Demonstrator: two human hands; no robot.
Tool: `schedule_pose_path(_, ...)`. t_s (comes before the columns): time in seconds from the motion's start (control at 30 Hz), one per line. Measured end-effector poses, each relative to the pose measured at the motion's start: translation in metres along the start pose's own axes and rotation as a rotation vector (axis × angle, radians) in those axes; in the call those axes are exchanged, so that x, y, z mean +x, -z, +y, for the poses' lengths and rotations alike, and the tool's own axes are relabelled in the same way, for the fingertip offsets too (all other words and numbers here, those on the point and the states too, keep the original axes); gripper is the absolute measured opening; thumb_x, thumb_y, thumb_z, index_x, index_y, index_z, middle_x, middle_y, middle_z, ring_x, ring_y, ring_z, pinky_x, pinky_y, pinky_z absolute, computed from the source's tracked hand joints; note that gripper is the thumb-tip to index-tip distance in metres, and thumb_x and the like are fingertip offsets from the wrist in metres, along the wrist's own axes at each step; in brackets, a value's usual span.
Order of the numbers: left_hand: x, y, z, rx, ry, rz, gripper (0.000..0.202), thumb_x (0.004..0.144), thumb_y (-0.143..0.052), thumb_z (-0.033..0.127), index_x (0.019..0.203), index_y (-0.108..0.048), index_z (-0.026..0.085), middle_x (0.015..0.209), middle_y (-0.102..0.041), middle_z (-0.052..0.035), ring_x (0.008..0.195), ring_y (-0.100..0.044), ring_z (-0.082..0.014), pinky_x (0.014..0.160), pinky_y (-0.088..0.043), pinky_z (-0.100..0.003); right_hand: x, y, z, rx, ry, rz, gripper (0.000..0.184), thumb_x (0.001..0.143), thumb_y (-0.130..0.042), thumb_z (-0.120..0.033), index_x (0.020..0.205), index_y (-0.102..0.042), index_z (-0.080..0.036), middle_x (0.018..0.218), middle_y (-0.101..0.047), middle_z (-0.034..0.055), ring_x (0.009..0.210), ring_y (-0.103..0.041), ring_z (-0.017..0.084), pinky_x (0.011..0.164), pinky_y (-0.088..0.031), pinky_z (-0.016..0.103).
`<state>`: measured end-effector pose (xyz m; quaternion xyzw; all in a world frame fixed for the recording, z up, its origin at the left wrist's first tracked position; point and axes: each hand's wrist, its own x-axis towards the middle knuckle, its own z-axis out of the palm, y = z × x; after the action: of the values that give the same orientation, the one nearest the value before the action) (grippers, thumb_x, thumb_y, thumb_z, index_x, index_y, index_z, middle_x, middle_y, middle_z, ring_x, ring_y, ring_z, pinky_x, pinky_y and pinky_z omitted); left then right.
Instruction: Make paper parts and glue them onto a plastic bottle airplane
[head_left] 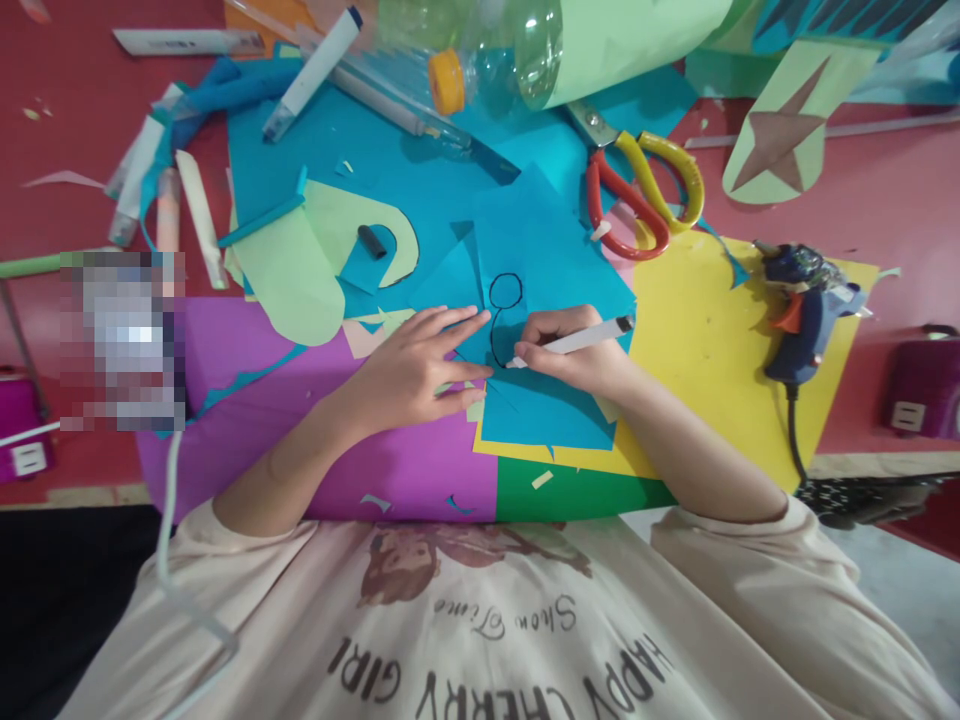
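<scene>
My right hand [574,350] pinches a white marker [581,338] with a black end, its tip down on a blue sheet of paper [555,415]. A black outline [506,291] on that sheet shows a small ring with a curved line running down from it to the marker's tip. My left hand [427,365] lies flat with fingers spread, its fingertips at the sheet's left edge. A black marker cap [370,241] rests on the paper up and to the left of the drawing.
Scissors [630,195] with red and yellow handles lie beyond my right hand. A blue glue gun [810,320] sits on yellow paper [697,370] at the right. Plastic bottles [480,80] lie at the back. Several markers [315,70] and pale green cut-outs [304,290] are at the left.
</scene>
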<state>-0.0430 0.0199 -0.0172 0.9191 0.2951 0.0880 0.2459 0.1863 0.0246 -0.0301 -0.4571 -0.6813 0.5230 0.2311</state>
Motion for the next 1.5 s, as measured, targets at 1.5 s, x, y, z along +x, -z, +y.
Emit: schedule_pose_path(1.5, 0.0007, -0.009, -0.0032, 0.143, -0.013, 0.048, 0.051, 0.092, -0.051, 0.047, 0.134, -0.055, 0.02, 0.139, -0.056, -0.0151, 0.129, -0.051, -0.0315, 0.109, -0.04, -0.05, -0.0014, -0.0023, 0.0017, 0.269, 0.014, 0.233, 0.042, 0.082, -0.061, -0.06, 0.086, -0.067, -0.019, 0.069, -0.07, 0.0026, 0.062, -0.066, 0.014, 0.055, -0.052, 0.026)
